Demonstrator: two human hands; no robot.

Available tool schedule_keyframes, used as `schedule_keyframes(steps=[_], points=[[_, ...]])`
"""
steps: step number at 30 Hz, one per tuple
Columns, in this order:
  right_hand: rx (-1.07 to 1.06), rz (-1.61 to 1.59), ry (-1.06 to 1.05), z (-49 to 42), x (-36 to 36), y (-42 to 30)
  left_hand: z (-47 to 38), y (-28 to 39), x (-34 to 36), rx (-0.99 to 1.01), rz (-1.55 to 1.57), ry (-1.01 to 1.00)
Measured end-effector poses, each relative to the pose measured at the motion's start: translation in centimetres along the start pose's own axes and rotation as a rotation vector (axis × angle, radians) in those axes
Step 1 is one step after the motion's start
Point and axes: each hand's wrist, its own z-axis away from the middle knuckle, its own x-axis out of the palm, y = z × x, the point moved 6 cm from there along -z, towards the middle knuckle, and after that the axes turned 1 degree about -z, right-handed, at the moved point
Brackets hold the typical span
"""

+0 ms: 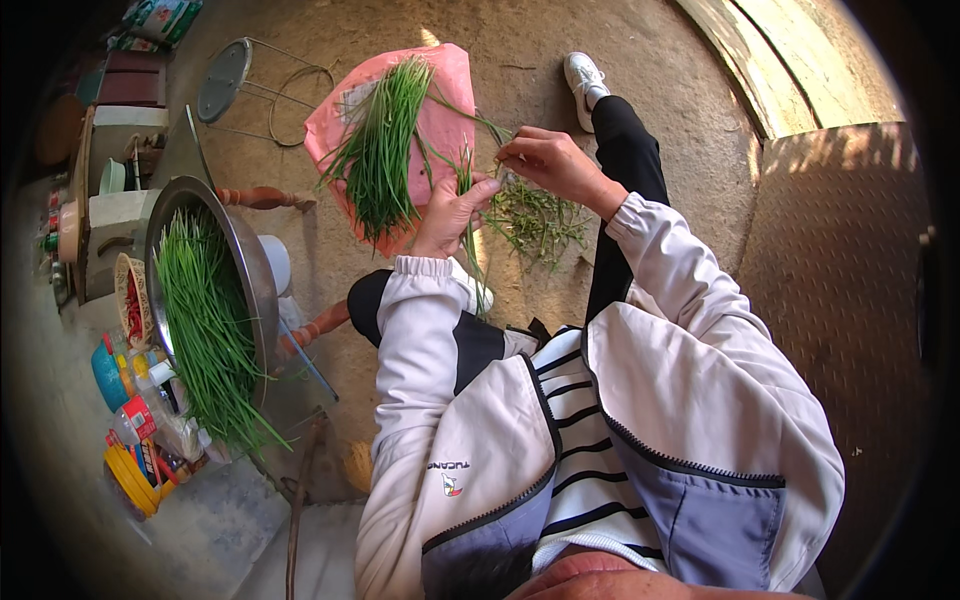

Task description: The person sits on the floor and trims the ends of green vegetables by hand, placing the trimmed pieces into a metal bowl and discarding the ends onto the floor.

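My left hand [452,212] is closed around a small bunch of garlic chives [466,247], whose pale ends stick up past the fingers. Close beside it, my right hand [551,161] has its thumb and fingertips pinched together at a thin stalk or leaf, too small to make out well. A large bundle of garlic chives [390,150] lies on a pink plastic bag [450,97] in front of the left hand. Below the right hand, a pile of trimmed bits and withered leaves [544,221] rests on the ground.
At left, a wide metal basin [259,300] holds many more chives [199,322]. Past it are a woven basket [127,281] with red chillies and several bottles and jars [142,420]. A round-topped metal stool [225,79] stands beyond. A textured metal plate [832,277] is at right.
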Motion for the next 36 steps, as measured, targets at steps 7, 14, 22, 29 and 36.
schedule_keyframes(steps=[7,14,22,29,36], points=[[0.446,-0.449,0.184,2.1,1.2,3.6,-0.1,0.2,0.3,0.023,-0.016,-0.048],[0.202,0.434,-0.234,4.6,1.4,5.6,-0.1,0.1,-0.2,0.036,-0.025,0.027],[0.656,-0.411,-0.081,5.3,2.6,5.4,-0.4,0.0,-0.3,0.062,-0.01,0.005],[0.708,-1.018,0.059,3.6,5.4,2.6,-0.3,0.0,0.3,0.074,-0.017,-0.022],[0.755,-1.388,0.087,2.6,4.1,3.6,0.4,0.1,1.0,0.001,0.044,-0.161]])
